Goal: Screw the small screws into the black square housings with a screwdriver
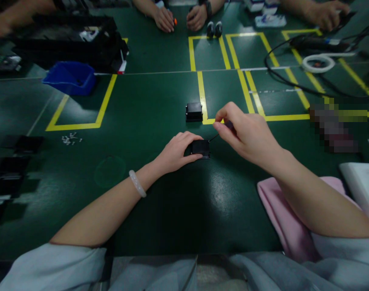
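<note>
Head view: the left hand (175, 152) grips a small black box (200, 148) on the green table (148, 109), fingers closed around it. The right hand (248, 133) pinches a thin tool (215, 137) touching the box. A second black box (193, 112) sits just behind.

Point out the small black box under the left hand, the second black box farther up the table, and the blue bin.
small black box (200, 147), head view, its top face.
second black box (193, 111), head view, its top face.
blue bin (70, 79), head view, its front wall.
</note>
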Available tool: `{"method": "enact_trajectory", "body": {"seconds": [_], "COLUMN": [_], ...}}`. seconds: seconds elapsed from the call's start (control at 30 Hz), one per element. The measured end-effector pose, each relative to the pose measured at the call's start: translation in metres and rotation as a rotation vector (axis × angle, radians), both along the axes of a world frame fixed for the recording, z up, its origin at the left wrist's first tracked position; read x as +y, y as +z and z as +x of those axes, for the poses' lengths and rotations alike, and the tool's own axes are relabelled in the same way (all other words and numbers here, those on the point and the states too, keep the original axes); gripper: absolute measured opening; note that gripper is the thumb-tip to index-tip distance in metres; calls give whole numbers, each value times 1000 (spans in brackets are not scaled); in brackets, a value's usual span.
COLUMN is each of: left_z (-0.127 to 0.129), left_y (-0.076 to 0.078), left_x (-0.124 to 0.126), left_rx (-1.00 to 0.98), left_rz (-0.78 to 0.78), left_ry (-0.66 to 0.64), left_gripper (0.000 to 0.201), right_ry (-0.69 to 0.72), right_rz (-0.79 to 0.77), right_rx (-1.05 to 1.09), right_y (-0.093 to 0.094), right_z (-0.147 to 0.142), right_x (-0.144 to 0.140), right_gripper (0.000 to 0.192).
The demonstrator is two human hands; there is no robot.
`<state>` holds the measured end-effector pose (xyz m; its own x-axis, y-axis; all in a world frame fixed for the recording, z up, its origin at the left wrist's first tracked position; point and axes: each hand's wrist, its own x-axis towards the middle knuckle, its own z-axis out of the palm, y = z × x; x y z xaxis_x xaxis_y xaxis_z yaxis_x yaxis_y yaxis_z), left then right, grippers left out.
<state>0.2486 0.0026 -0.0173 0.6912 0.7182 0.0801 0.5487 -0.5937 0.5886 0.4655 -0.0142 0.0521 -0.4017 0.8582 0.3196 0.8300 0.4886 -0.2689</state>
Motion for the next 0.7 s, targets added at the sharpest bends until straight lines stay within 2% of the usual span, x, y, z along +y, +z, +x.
{"method": "enact_trajectory", "body": {"seconds": [0.17, 0.37, 0.7], "left_z": [0, 1, 0], "left_y": [0, 0, -1], "left_x": [0, 0, 0], "left_rx": [-5, -10, -4], "left_rz": [-1, 8, 8], "left_ry": [4, 0, -2], "left_gripper": [37, 37, 37], "right_ry": [-29, 15, -22], "right_rz": [8, 19, 17], "right_rx": [0, -13, 4], "right_y": [0, 0, -1], "right_z": [0, 0, 0], "right_x": [0, 0, -1], "right_gripper": [19, 22, 25]}}
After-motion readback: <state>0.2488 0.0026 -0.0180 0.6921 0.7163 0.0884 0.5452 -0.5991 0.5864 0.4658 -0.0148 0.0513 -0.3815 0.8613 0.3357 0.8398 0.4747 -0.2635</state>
